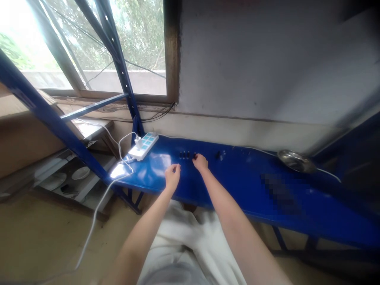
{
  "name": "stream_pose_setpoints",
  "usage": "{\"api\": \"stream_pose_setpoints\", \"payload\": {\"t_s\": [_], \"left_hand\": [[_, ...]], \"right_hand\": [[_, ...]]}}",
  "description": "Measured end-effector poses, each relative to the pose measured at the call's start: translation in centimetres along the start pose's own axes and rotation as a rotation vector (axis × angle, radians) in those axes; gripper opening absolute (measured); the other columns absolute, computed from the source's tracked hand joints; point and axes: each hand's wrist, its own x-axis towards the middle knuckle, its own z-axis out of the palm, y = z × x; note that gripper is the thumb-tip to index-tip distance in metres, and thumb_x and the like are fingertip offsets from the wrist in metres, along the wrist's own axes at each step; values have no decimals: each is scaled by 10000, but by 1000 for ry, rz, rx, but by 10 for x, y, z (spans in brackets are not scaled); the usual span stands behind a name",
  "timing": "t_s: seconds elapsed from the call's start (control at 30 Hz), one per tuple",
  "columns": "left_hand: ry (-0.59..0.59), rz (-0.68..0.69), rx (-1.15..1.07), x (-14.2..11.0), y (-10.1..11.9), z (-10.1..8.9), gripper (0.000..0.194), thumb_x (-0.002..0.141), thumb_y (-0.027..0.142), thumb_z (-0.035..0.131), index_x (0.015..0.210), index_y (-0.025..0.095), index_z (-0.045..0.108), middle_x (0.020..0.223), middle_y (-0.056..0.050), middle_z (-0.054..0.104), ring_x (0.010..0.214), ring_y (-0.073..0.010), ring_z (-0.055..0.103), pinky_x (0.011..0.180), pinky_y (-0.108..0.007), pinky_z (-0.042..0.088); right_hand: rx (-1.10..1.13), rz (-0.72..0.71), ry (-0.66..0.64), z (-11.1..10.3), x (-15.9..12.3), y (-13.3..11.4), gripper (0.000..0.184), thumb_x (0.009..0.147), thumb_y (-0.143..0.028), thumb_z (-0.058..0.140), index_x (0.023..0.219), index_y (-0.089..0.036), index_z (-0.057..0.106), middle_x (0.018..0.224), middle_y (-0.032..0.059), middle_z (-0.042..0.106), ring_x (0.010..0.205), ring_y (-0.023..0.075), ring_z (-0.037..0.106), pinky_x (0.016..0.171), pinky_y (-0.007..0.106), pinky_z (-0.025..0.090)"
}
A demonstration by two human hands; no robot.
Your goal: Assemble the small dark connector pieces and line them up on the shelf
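Over the blue shelf (246, 190), my right hand (201, 162) pinches a small dark cylinder (194, 156) and holds it at the shelf surface. Just left of it, several short dark cylinders (184, 155) with lighter ends stand side by side in a row. My left hand (173, 175) hovers nearer the front edge, thumb and fingers drawn together; whatever may be between the fingertips is too small to make out. To the right of my right hand lie a small dark piece (217, 154) and some clear small pieces (222, 154).
A white power strip (144, 146) with a plugged-in adapter sits at the shelf's left end, its cable (96, 209) trailing over the edge. A shiny metal bowl-like object (296, 161) rests at the back right, near a blurred dark patch (280, 194). Blue uprights (121, 71) rise at the left.
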Motion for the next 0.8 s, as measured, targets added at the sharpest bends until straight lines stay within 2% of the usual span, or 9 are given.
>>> {"api": "stream_pose_setpoints", "payload": {"t_s": [0.2,0.33,0.47,0.57,0.67,0.8], "left_hand": [[-45,117,48,-3,8,10,295,836,361,439,806,153,646,762,-44,654,705,-137,583,669,-257,457],[-113,269,124,-5,18,22,283,845,340,429,787,159,639,743,-41,643,668,-130,571,641,-254,461],[-246,413,184,-6,32,43,293,866,315,392,833,157,638,786,-50,643,715,-138,576,662,-261,475],[-343,505,257,-3,44,66,302,880,293,370,1002,165,614,919,-65,644,864,-160,577,799,-303,465],[-431,556,376,4,54,91,393,889,275,345,1249,174,464,1140,-96,577,1051,-195,520,909,-351,413],[-530,583,590,16,58,123,500,885,247,321,1378,187,268,1266,-127,480,1128,-242,459,894,-401,394]], "right_hand": [[36,-22,64,-19,-13,13,303,761,-213,509,1048,-174,598,958,88,665,873,213,608,710,304,434],[112,15,153,-43,-25,39,191,757,-229,509,881,-184,648,865,65,674,764,177,612,623,256,429],[112,83,235,-65,-36,69,164,753,-220,493,772,-188,653,801,65,671,676,167,601,559,248,411],[104,147,276,-72,-37,88,168,743,-210,495,771,-182,658,785,74,669,665,175,599,561,258,410],[95,156,301,-70,-32,101,181,740,-209,505,828,-176,660,818,77,672,718,183,607,612,268,425],[66,136,306,-63,-21,110,227,744,-225,519,923,-164,643,910,85,667,842,202,604,696,289,433]]}}
